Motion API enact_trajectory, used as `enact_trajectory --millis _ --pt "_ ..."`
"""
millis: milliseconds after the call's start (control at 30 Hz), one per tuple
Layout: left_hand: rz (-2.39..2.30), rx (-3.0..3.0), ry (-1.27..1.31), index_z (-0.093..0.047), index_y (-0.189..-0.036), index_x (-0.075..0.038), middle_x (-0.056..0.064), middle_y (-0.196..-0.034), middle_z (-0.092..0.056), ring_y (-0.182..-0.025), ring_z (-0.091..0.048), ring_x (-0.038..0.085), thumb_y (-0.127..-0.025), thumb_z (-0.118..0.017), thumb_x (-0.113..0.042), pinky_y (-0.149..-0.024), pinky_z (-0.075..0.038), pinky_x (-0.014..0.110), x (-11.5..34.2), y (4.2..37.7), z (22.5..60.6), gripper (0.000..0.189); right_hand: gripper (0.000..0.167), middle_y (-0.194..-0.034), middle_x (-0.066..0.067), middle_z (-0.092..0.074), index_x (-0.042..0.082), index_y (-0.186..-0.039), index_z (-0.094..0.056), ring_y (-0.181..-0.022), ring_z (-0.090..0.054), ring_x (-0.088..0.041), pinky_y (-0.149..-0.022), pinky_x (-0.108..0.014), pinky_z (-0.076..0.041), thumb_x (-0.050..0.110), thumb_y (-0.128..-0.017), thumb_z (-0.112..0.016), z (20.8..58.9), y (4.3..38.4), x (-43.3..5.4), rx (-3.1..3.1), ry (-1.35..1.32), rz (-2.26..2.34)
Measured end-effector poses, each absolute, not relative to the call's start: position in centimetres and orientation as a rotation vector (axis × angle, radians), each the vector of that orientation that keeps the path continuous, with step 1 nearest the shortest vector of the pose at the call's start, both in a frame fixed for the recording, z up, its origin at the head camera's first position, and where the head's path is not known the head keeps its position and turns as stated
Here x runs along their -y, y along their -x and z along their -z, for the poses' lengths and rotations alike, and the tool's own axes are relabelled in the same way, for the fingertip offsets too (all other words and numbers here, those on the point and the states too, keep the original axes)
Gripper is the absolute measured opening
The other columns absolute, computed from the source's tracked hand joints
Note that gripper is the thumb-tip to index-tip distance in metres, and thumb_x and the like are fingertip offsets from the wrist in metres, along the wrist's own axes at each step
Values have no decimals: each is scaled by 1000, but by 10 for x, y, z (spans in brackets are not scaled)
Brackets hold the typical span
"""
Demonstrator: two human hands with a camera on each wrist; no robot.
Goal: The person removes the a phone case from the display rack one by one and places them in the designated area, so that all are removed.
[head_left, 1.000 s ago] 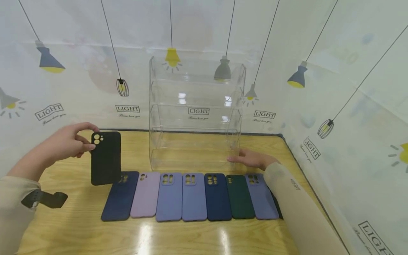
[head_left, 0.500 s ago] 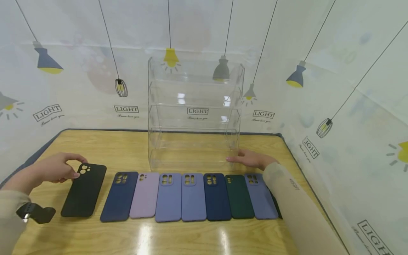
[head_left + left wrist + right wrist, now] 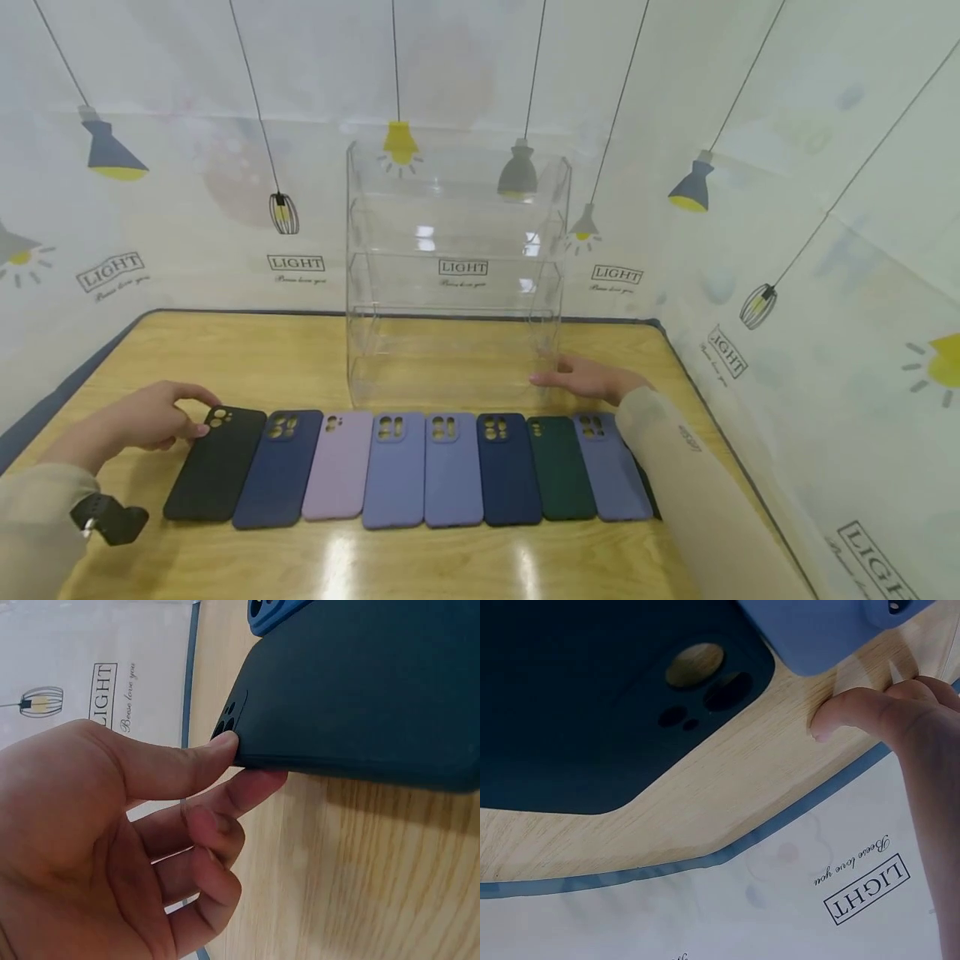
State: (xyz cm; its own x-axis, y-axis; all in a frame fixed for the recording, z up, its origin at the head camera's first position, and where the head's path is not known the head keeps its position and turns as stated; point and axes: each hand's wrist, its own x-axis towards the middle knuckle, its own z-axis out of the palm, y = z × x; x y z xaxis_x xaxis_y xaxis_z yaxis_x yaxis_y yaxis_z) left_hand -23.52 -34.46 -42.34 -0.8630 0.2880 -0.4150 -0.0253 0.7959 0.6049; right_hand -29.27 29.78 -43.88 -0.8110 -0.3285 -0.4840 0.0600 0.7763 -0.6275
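Pinched between thumb and fingers of my left hand (image 3: 157, 417) is a black phone case (image 3: 217, 462), held by its camera-hole corner. In the left wrist view its near long edge stands slightly off the table. It is the leftmost of a row of phone cases, beside a dark blue one (image 3: 277, 471). My right hand (image 3: 588, 377) holds the lower right side of a clear stepped display rack (image 3: 453, 333), thumb across its front. Behind the right sleeve is a mostly hidden dark case, whose camera holes show in the right wrist view beside a lavender-blue case (image 3: 802, 630).
The row continues with a pink case (image 3: 337, 467), two lavender-blue cases (image 3: 395, 479), a navy case (image 3: 512, 483), a dark green case (image 3: 564, 471) and another lavender-blue case (image 3: 617, 471). The rack stands behind them on the wooden table (image 3: 420, 567), before a lamp-patterned wall covering (image 3: 660, 275).
My left hand has lowered the black case from above the row to its left end, then shifted it right against the dark blue case. The right hand stays at the rack.
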Motion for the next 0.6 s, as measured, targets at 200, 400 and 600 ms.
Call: enact_trajectory --millis 200,400,600 --pt "-777 -2551 -211 -52 -144 13 0 -65 -64 -48 -44 13 -97 -71 -9 -50 -40 29 347 236 426 54 110 -179 -17 -18 20 -173 -12 -166 -15 -42 -135 -64 -19 81 -93 -57 439 294 -294 -2395 197 843" --pt "-686 -2611 -214 -58 -140 11 -1 -58 -59 -52 -55 16 -94 -76 -12 -52 -44 31 349 237 430 54 114 -179 -18 -17 19 -173 -10 -166 -15 -42 -135 -63 -18 82 -92 -58 440 296 -293 -2381 189 848" --pt "-682 -2606 -206 -59 -138 12 0 -67 -69 -54 -58 18 -94 -76 -13 -53 -45 31 349 237 432 53 113 -180 -16 -15 20 -174 -8 -167 -13 -42 -135 -65 -17 82 -93 -57 443 293 -295 -2377 204 852"
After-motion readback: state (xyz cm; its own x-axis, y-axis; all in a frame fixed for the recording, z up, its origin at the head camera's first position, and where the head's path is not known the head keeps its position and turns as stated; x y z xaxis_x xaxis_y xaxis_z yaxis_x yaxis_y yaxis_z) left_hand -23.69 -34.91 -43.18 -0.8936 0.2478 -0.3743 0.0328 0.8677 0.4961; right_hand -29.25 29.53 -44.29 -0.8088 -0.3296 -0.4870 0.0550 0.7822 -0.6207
